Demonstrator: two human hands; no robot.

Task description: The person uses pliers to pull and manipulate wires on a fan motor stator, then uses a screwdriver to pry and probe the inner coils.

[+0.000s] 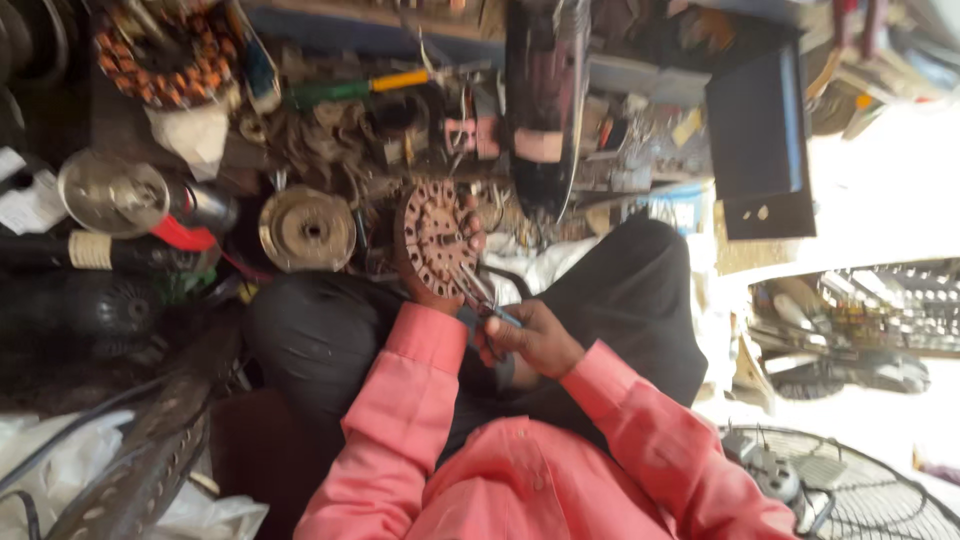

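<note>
Holding the round stator core (435,240) over the lap, the left hand (455,255) grips its rim while the right hand (530,340) squeezes pliers (480,298) against its slots; the next pull likely needs a firm grip.

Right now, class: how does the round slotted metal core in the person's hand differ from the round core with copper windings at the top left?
The slotted core is bare, reddish-brown and held by the left hand. The wound core carries orange copper coils and lies among clutter. Both are round.

Cluttered floor (330,150) carries a metal motor cover (307,229), a copper-wound stator (165,52), a green-handled screwdriver (350,88) and a fan grille (860,495).
</note>
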